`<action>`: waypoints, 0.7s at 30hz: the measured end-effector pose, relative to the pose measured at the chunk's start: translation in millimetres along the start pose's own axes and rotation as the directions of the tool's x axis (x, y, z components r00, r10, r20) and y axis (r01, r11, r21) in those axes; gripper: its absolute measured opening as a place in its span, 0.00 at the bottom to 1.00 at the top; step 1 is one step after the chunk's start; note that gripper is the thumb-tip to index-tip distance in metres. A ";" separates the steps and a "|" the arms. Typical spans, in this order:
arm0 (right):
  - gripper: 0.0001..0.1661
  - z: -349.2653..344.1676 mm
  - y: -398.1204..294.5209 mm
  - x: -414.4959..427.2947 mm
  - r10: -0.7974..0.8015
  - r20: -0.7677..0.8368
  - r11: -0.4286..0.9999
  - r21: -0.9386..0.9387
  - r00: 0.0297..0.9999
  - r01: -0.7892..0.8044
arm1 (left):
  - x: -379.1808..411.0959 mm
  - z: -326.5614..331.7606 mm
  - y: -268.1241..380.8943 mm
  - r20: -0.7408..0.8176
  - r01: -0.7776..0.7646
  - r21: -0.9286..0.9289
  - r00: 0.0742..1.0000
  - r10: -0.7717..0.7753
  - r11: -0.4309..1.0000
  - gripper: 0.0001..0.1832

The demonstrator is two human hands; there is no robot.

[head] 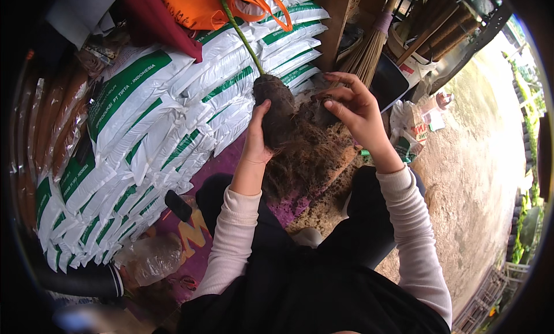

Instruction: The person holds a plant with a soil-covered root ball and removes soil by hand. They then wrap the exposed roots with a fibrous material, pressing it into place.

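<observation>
My left hand (258, 132) grips the side of a dark, soil-covered root ball (277, 98). A long green plant stem (241, 35) rises from its top and leans away from me. At the right of the ball, the thumb and fingers of my right hand (352, 104) pinch a dark clump of fibrous roots (318, 113), with the upper fingers spread. Below both hands lies a heap of brown root fibres (307, 161), mixed with loose soil. Part of the root ball's lower end merges with this heap, so its edge is hard to make out.
Stacked white-and-green plastic sacks (143, 104) stand at the left, with an orange bag (194, 7) on top. A purple printed sheet (203, 243) carries a clear plastic bag (149, 258) and red-handled scissors (188, 283). A stick broom (368, 52) leans at the back right, beside a crumpled sack (407, 126).
</observation>
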State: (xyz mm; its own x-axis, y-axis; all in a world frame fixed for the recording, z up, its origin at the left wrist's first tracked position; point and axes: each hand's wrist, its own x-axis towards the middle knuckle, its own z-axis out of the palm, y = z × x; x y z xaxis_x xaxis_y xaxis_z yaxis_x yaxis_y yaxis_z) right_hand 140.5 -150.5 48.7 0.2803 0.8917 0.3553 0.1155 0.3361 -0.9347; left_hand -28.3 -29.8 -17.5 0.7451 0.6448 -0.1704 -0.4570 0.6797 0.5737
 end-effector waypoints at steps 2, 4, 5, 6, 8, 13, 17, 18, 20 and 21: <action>0.27 10.3 5.6 -0.4 0.013 0.014 0.999 -0.041 1.000 -0.012 | 2.1 -1.3 -5.3 -0.028 -0.006 0.005 1.000 0.006 1.000 0.20; 0.27 19.0 9.2 0.3 0.026 0.042 0.995 -0.101 0.999 -0.021 | 3.3 -2.7 -8.4 -0.089 0.012 0.013 0.996 -0.011 1.000 0.23; 0.28 22.9 9.9 0.6 0.032 0.054 0.991 -0.132 0.998 -0.025 | 3.5 -3.2 -9.9 -0.118 0.023 0.017 0.993 -0.020 1.000 0.25; 0.29 26.4 8.8 1.6 0.018 0.053 0.973 -0.232 0.998 -0.005 | 2.8 -0.8 -9.8 -0.138 0.004 0.018 0.990 -0.002 1.000 0.26; 0.30 32.7 12.6 0.5 0.046 -0.002 0.958 -0.282 0.999 -0.045 | -1.1 6.3 -8.9 -0.177 -0.030 0.021 0.984 0.033 0.999 0.26; 0.34 35.1 25.1 7.3 -0.191 -0.036 0.860 -0.489 0.981 0.150 | -6.5 2.3 -7.7 0.036 -0.086 0.105 0.996 0.082 0.991 0.35; 0.41 31.1 39.8 11.2 -0.145 -0.064 0.915 -0.390 0.987 0.109 | -3.4 -13.4 -9.0 0.197 -0.182 0.271 0.972 0.131 0.945 0.46; 0.42 29.9 44.6 9.9 -0.125 -0.063 0.926 -0.366 0.990 0.094 | -4.3 -8.4 -7.8 0.194 -0.182 0.259 0.972 0.133 0.949 0.46; 0.46 26.3 53.7 8.8 -0.089 -0.041 0.942 -0.328 0.995 0.070 | -9.5 8.5 -2.5 0.191 -0.182 0.236 0.972 0.138 0.955 0.46; 0.48 25.2 57.8 10.1 -0.070 -0.014 0.948 -0.311 0.997 0.062 | -10.7 8.3 -2.1 0.178 -0.146 0.212 0.978 0.109 0.966 0.46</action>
State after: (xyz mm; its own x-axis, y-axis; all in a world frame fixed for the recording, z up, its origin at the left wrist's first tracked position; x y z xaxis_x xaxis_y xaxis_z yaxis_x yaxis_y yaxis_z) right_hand 126.0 -114.4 -1.9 0.2849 0.8619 0.4196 0.4232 0.2797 -0.8618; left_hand -31.3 -41.1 -10.2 0.7652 0.6426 0.0381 -0.4474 0.4883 0.7493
